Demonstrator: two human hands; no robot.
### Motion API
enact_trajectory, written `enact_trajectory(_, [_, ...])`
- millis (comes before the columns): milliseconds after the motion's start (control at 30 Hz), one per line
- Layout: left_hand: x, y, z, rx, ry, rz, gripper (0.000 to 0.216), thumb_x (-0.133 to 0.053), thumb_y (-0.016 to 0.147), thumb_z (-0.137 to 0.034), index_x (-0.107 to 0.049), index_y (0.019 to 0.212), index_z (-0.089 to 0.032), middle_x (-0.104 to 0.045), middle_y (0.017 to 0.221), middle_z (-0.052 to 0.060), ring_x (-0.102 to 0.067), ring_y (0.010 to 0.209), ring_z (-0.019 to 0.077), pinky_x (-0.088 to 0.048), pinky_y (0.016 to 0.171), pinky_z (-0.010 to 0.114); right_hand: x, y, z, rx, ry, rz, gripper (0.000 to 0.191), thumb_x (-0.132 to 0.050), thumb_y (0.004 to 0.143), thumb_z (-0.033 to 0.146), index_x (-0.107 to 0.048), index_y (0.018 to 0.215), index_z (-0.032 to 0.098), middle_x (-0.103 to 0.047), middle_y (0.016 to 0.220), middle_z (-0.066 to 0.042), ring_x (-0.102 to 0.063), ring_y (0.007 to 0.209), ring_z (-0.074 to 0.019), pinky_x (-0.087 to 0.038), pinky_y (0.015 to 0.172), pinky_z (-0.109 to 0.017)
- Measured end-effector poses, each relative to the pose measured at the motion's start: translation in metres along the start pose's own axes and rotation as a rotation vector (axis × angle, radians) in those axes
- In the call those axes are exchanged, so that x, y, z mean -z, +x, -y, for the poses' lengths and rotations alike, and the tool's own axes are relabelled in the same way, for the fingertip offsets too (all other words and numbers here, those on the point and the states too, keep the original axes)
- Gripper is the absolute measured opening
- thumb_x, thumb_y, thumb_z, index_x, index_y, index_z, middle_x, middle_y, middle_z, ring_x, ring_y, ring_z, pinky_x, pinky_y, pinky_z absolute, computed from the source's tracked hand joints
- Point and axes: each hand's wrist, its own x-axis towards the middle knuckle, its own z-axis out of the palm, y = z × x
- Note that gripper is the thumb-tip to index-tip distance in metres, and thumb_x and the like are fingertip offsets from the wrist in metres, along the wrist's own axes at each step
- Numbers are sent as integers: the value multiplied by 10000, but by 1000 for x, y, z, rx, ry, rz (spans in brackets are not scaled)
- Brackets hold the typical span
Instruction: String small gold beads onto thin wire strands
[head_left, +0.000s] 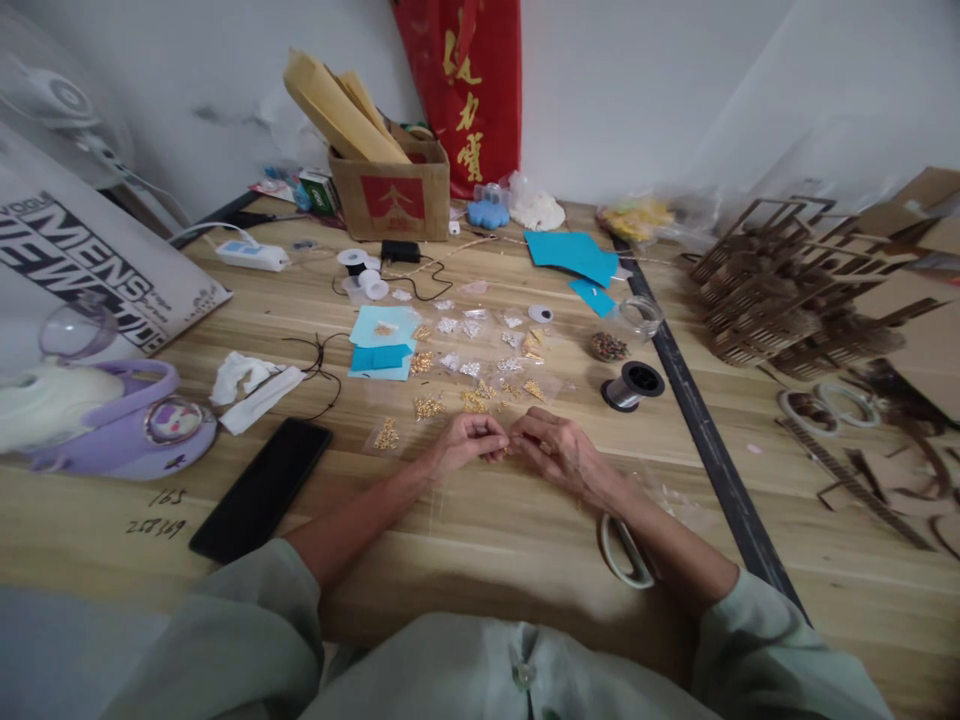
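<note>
Apparently, a tiny orange piece [506,451] sits between the left hand [474,438] and right hand [553,446], fingertips curled close; whether either clamps it, I cannot tell. Resting wrists would steady fine work, short of the gold pieces [474,402] just beyond.

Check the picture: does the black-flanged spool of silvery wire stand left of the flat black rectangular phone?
No, the spool stands to the right of the phone.
</note>
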Motion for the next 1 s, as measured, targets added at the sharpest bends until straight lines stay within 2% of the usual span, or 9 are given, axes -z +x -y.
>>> enact_trajectory(300, [2, -1, 0, -10, 6, -1, 351, -757, 665, -428, -618, 723, -111, -636, 624, 17, -574, 572, 91, -463, 587, 222, 5, 1, 8, -44, -10, 15, 119, -485, 926, 176, -590, 871, 165, -580, 802, -41, -549, 705, -136, -405, 647, -241])
enact_trajectory(567, [1, -2, -2, -22, 23, -36, 338, -750, 673, -421, -621, 717, -111, -656, 668, 29, -581, 590, 93, -474, 603, 229, 5, -1, -1, 65, -74, -32, 138, -467, 934, 187, -594, 882, 170, -565, 808, -53, -552, 705, -147, -413, 642, -255])
enact_trajectory(1000, [-1, 0, 4, -53, 110, -7, 324, -752, 668, -403, -620, 698, -109, -632, 631, 20, -549, 556, 83, -445, 556, 204, 4, -2, -4, 82, -138, -27, 188, -415, 958, 200, -590, 898, 169, -559, 835, -71, -547, 727, -159, -428, 655, -269])
